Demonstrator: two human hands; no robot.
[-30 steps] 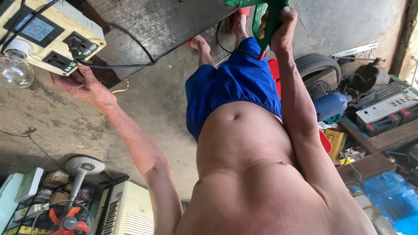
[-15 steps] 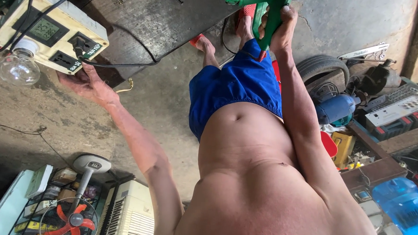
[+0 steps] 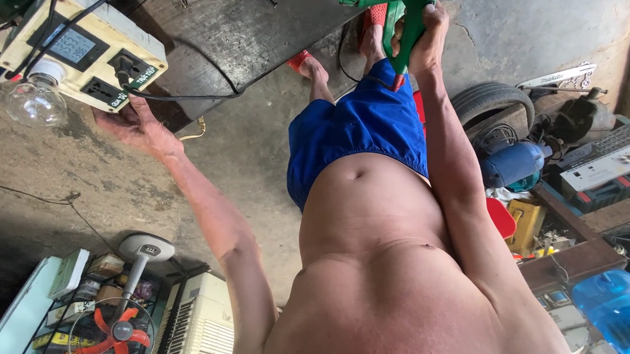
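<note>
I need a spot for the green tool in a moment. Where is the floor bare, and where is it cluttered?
Bare concrete floor lies between the cream socket box, the left hand and the small fan. The right hand grips the green tool. It is crowded around the tyre, blue motor and blue jug.

The green tool (image 3: 392, 9) was cut off by the top edge. The left hand (image 3: 136, 126) had its fingertips hidden beneath the cream socket box (image 3: 77, 46), itself partly cropped at the upper left.
</note>
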